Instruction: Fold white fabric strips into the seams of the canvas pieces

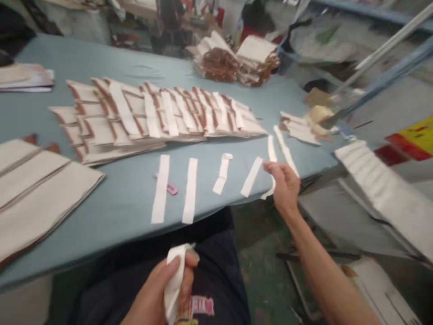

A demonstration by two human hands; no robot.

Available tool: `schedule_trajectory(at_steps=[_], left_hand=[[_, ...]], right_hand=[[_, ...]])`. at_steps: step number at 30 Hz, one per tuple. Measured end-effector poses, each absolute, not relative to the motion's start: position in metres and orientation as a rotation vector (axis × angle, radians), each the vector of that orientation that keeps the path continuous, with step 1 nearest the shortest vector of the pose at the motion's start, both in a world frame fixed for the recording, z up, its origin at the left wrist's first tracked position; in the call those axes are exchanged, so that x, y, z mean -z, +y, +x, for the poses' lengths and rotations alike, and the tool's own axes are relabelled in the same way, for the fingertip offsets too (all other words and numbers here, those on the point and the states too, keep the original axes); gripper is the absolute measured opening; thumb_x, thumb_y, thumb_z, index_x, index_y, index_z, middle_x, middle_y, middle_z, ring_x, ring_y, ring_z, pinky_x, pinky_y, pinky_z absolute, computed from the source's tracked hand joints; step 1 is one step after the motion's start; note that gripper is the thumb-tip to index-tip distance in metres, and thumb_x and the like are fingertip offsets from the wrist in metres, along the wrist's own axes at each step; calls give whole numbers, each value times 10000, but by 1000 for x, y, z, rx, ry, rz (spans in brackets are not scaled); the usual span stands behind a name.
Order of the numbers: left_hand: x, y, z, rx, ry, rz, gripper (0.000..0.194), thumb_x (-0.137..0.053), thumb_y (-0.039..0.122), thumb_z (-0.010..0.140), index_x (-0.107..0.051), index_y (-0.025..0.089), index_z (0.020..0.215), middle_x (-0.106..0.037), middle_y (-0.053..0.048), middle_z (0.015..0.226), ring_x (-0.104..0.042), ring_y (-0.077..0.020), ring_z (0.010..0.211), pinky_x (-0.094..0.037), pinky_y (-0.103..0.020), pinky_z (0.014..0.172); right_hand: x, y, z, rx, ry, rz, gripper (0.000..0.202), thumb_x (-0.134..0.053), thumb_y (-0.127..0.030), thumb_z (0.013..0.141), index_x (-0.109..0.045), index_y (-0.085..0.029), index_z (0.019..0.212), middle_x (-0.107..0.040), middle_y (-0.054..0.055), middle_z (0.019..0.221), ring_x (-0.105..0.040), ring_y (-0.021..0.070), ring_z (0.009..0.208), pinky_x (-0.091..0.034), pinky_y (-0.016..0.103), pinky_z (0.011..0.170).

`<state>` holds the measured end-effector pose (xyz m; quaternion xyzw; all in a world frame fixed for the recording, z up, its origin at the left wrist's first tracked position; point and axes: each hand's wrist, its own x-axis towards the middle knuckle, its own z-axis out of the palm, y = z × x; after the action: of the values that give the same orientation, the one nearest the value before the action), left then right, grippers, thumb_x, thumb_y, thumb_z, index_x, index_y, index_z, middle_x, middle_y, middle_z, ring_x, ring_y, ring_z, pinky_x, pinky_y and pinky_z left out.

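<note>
My left hand (181,282) is closed around a folded bundle of white fabric strips (174,280), low in front of my body. Over the table's right front edge, my right hand (286,183) has its fingers pinched together. Its fingertips are beside the upper end of a slanted white strip (252,177); whether they grip anything is hidden. More white strips lie on the blue cloth: one (160,192) across a small pink clip (172,188), another (190,192), and a shorter one with a folded top (222,174). Two longer cream strips (286,149) run behind my right hand.
Overlapping beige fabric pieces with brown edges (135,140) fill the table's middle, white strips across them. A large beige piece (50,189) lies left. Bundled stacks (216,58) stand at the back. Fabric scraps (301,130) lie right, near a metal frame (389,76).
</note>
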<state>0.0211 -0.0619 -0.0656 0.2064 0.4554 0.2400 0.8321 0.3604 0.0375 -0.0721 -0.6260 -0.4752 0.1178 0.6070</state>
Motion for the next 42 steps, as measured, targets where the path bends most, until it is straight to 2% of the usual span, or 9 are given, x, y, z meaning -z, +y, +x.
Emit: schedule_trajectory(at_steps=[2, 4, 7, 15, 21, 25, 28, 36, 42], left_hand=[[59, -56, 24, -666, 841, 98, 247, -692, 389, 933, -731, 148, 896, -528, 7, 640, -508, -117, 558, -514, -236, 557], [48, -45, 26, -749, 848, -106, 327, -469, 234, 1032, -723, 105, 873, -527, -12, 643, -530, -119, 544, -527, -236, 539], [31, -30, 24, -799, 946, -263, 357, -394, 156, 1058, -705, 74, 904, -601, -40, 695, -605, -122, 542, -570, -231, 524], [20, -30, 6, -909, 916, -462, 350, -364, 179, 1090, -659, 79, 933, -656, -69, 775, -680, -147, 597, -645, -266, 580], [23, -36, 3, -1104, 961, -389, 373, -352, 181, 1086, -665, 93, 903, -693, -92, 798, -709, -174, 641, -652, -298, 621], [28, -42, 4, -1202, 994, -356, 361, -377, 225, 1090, -686, 103, 948, -738, -113, 880, -754, -208, 744, -664, -337, 697], [30, -44, 4, -1227, 1008, -338, 367, -375, 240, 1095, -693, 117, 958, -754, -115, 923, -763, -215, 796, -651, -338, 726], [30, -46, 10, -1257, 1023, -316, 362, -376, 270, 1102, -689, 137, 977, -770, -110, 934, -761, -211, 854, -613, -320, 770], [35, -48, 12, -1301, 1053, -226, 384, -388, 269, 1104, -707, 143, 931, -766, -73, 864, -722, -169, 791, -587, -271, 753]], right_hand=[[60, 12, 330, -348, -1194, -1447, 209, -754, -430, 892, -719, -225, 922, -790, 72, 1004, -732, 240, 949, -556, 423, 957], [49, -13, 296, -301, -1520, -1401, 110, -720, -321, 937, -703, -245, 1015, -794, 77, 1039, -753, 238, 966, -589, 410, 921], [41, -45, 247, -254, -1895, -1237, 194, -747, -235, 919, -658, -246, 1091, -799, 76, 1011, -775, 229, 937, -637, 366, 844], [60, -80, 184, -18, -2118, -1059, 154, -656, -313, 1022, -601, -219, 1131, -759, 65, 871, -730, 189, 732, -608, 307, 642], [67, -94, 154, -88, -2026, -1110, 228, -658, -404, 1011, -601, -203, 1102, -735, 75, 871, -713, 202, 755, -583, 316, 656], [71, -100, 135, -452, -1872, -1347, 154, -717, -274, 882, -634, -215, 997, -722, 44, 871, -697, 204, 768, -558, 314, 663], [76, -104, 128, -567, -1786, -1434, 113, -679, -220, 859, -655, -212, 969, -708, 21, 841, -671, 184, 725, -530, 304, 660], [73, -100, 116, -493, -1680, -1543, 151, -677, -222, 875, -684, -196, 1023, -749, 19, 887, -684, 170, 733, -516, 285, 684], [75, -90, 123, -440, -1712, -1515, 141, -582, -153, 945, -681, -201, 857, -737, 6, 788, -691, 153, 709, -507, 261, 679]])
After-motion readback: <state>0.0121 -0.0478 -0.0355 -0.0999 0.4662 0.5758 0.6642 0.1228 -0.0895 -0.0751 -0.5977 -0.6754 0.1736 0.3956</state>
